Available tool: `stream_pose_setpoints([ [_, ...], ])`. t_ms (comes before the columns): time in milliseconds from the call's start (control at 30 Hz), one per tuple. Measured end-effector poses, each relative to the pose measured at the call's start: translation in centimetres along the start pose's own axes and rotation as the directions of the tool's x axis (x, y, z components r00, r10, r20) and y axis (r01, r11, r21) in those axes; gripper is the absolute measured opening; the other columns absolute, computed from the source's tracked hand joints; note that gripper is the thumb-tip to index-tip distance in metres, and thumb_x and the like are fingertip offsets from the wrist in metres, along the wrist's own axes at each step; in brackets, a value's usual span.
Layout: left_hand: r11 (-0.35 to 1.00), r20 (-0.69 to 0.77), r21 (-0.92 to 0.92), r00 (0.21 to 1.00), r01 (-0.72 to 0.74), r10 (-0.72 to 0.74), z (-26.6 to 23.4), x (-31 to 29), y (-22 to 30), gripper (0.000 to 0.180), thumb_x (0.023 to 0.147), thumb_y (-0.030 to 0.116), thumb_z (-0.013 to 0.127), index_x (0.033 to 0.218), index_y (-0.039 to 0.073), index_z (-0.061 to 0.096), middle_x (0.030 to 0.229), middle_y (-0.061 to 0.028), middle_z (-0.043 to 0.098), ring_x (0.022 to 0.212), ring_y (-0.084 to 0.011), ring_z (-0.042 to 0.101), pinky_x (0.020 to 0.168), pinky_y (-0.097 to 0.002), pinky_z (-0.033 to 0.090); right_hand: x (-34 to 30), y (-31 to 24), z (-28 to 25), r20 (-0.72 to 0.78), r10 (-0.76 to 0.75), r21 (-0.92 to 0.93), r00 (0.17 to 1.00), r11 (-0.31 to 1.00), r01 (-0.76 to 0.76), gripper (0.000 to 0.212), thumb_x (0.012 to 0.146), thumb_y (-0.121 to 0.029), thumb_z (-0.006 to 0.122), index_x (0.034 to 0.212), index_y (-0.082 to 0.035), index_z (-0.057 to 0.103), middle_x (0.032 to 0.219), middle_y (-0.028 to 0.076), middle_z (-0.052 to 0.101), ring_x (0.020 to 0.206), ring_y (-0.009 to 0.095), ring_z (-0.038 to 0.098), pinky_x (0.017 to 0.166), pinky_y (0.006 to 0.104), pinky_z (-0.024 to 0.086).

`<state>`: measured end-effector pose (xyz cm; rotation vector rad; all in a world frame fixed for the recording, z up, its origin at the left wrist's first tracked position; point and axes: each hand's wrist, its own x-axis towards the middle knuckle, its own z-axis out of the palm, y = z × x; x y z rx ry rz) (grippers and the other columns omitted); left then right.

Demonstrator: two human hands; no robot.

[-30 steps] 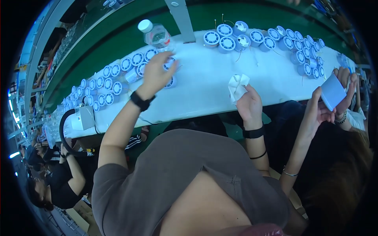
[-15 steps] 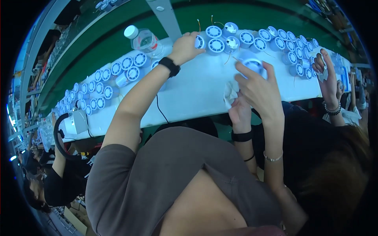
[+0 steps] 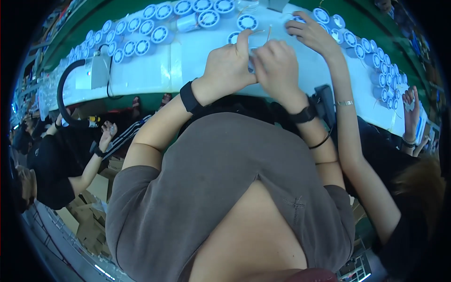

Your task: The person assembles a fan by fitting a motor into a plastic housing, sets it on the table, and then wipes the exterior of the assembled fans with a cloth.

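Close in front of me, my left hand point(image 3: 229, 66) is closed round a small white fan unit point(image 3: 252, 58), its thumb pointing up. Only a sliver of this fan shows between my hands. Against its right side, my right hand point(image 3: 277, 69) has its fingers curled in; it is slightly blurred, and what they grip is hidden. Thin wires point(image 3: 269, 32) stick up above the two hands. Just beyond lies another round spoked fan unit point(image 3: 247, 22) on the white table point(image 3: 197, 61).
Rows of fan units point(image 3: 159, 34) stand along the table at the left, with more fans point(image 3: 376, 60) at the right. A co-worker's hand point(image 3: 312, 36) reaches in from the right to a fan. At the left stand a white box point(image 3: 92, 73) and a black curved hose point(image 3: 63, 94).
My left hand has come back from the far row and now holds a fan near my right hand. The white cloth in my right hand no longer shows. The co-worker's hand has moved farther out.
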<state>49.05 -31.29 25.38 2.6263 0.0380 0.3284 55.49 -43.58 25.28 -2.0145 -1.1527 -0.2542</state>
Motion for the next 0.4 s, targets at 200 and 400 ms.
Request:
stream_pose_setpoints([
  [200, 0.996, -0.043, -0.025, 0.995, -0.087, 0.085, -1.3, -2.9, -1.6, 0.07, 0.053, 0.022, 0.067, 0.111, -0.002, 0.036, 0.056, -0.0099, 0.054, 0.051, -0.0235, 0.056, 0.044, -0.0308, 0.044, -0.7, -1.6, 3.0, 0.01, -0.099, 0.031, 0.995, 0.995, 0.099, 0.007, 0.066, -0.002, 0.057, 0.071, -0.001, 0.051, 0.067, 0.011, 0.047, 0.063, 0.029, 0.047, 0.054, 0.0354, 0.038],
  [400, 0.979, -0.164, -0.046, 0.969, -0.197, 0.187, -2.8, -4.6, -2.9, 0.067, 0.058, 0.023, 0.066, 0.114, 0.001, 0.036, 0.057, -0.01, 0.054, 0.052, -0.0225, 0.057, 0.046, -0.0296, 0.044, -0.9, -0.9, 3.1, 0.113, 0.145, 0.099, 0.983, 0.983, -0.157, 0.005, 0.073, -0.006, 0.056, 0.078, -0.003, 0.055, 0.069, 0.009, 0.052, 0.064, 0.02, 0.052, 0.056, 0.0324, 0.041],
])
